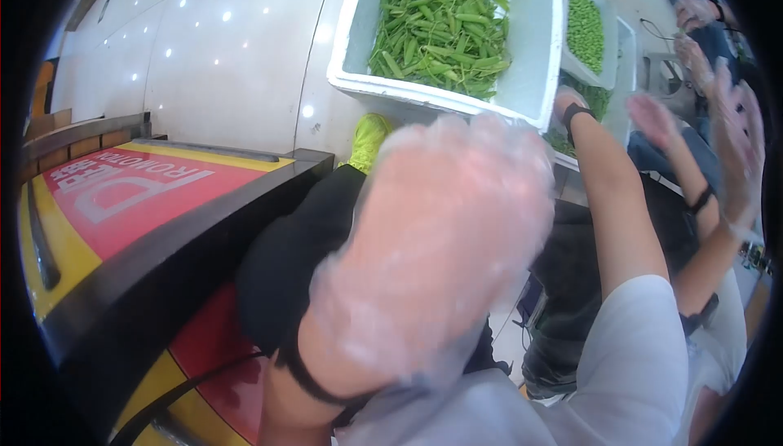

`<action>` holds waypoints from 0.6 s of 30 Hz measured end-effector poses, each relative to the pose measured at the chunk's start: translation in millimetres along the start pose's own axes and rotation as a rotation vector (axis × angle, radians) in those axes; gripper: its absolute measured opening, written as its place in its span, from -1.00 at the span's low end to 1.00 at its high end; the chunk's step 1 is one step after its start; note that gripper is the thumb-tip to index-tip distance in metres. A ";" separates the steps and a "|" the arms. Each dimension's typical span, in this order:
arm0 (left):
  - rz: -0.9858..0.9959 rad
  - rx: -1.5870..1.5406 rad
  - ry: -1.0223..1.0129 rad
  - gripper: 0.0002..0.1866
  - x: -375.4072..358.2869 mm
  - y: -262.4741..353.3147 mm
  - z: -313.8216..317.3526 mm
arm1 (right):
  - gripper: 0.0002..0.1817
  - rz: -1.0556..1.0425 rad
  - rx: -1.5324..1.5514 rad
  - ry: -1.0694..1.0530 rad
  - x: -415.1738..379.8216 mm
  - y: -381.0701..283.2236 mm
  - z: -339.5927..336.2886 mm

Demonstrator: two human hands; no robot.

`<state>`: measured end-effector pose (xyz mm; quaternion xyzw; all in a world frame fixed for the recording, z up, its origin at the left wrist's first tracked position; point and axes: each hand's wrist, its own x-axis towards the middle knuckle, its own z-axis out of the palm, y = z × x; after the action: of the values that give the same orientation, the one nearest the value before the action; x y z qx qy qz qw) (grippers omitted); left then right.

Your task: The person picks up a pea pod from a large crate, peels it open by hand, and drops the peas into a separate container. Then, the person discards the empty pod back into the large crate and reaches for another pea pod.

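My left hand (444, 238), in a clear plastic glove, is raised close to the camera and blurred. Its back faces me and the fingers curl away; whatever they hold, if anything, is hidden. Just beyond it stands a white foam box (342, 71) with green pea pods (444, 30). My right arm reaches forward along the right side of that box. At its end, my right hand (571, 102) is low beside a smaller white container of shelled peas (586, 30) and a box with more greens (595, 97). The box rim hides most of its fingers.
At the right, another person's gloved hands (738, 144) are raised near the boxes, and a further person's hands (693, 14) show behind. A red and yellow printed panel with a dark frame (147, 193) stands at the left. A yellow shoe (369, 140) rests on the tiled floor (228, 46).
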<state>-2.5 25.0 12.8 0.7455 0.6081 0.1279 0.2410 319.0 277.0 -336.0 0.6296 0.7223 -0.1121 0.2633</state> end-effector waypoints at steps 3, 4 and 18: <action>0.152 -0.069 0.247 -0.80 4.0 -4.4 10.9 | -0.73 -0.162 -0.226 -0.067 2.1 6.1 -52.8; 0.194 -0.068 0.290 -0.79 4.7 -5.7 10.1 | -0.76 -0.245 -0.338 -0.107 -1.8 3.7 -72.8; -0.134 -0.481 0.583 -0.57 -15.5 -19.0 -24.9 | -0.69 -0.741 0.941 0.510 -291.9 -149.4 -296.6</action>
<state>-34.1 17.8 25.8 0.5585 0.6512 0.4576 0.2338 123.3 147.9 38.8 0.3935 0.8053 -0.3468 -0.2762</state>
